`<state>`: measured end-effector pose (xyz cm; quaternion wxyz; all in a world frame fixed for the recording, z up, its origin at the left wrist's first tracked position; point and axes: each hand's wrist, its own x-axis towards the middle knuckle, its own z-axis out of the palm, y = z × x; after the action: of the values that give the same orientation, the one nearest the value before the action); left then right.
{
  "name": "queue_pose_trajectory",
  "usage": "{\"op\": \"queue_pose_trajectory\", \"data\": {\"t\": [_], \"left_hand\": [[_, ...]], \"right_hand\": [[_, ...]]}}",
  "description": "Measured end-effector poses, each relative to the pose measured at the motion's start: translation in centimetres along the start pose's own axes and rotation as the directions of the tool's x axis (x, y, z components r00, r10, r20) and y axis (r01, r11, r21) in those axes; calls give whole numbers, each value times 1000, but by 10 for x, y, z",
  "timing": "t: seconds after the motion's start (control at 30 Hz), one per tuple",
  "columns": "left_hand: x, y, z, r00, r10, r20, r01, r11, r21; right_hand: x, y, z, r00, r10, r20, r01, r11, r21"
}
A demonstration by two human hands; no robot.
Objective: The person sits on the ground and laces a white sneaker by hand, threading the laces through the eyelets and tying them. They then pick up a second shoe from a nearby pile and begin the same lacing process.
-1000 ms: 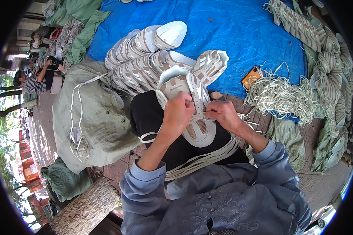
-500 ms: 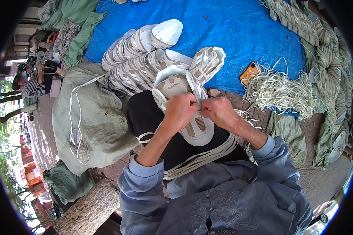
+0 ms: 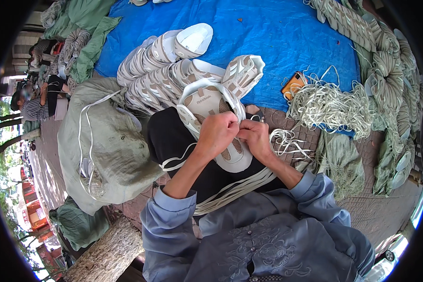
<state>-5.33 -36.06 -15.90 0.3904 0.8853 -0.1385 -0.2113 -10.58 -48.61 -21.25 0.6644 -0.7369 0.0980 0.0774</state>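
On my dark-trousered lap lies a beige and white shoe upper [image 3: 207, 104], its toe toward me. My left hand [image 3: 217, 133] is closed over the lacing area at its middle, thumb and fingers pinched. Close beside it my right hand [image 3: 255, 136] is closed too, the fingertips of both hands almost meeting. Whatever they pinch is hidden by the fingers. A bundle of white shoelaces [image 3: 235, 190] stretches across my lap below the toe. Near my left wrist a white lace loop [image 3: 173, 164] sticks out.
Rows of nested shoe uppers [image 3: 155, 87] lie beyond my lap on a blue tarp [image 3: 272, 33]. A heap of white laces [image 3: 331, 105] sits right, by an orange box [image 3: 293, 85]. More uppers [image 3: 390, 80] are stacked far right. A pale sack [image 3: 110, 145] stands left; a person [image 3: 35, 103] sits farther off.
My right hand has drawn in closer to the left hand, its forearm now nearer my body. The left hand stays at the upper. The whole view has shifted slightly.
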Motion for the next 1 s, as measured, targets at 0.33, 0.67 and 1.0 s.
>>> {"op": "queue_pose_trajectory", "data": {"t": [0.33,0.67,1.0], "left_hand": [[1,-2,-12,989,39,140,-39,999,-8],[-5,8,-27,959,-130,252,159,982,-99],[-5,6,-26,966,-64,252,76,996,-38]], "right_hand": [[21,5,-13,825,-502,258,562,774,-291],[28,-4,-21,589,-761,273,772,431,-467],[36,-21,-25,643,-680,351,727,400,-558]]}}
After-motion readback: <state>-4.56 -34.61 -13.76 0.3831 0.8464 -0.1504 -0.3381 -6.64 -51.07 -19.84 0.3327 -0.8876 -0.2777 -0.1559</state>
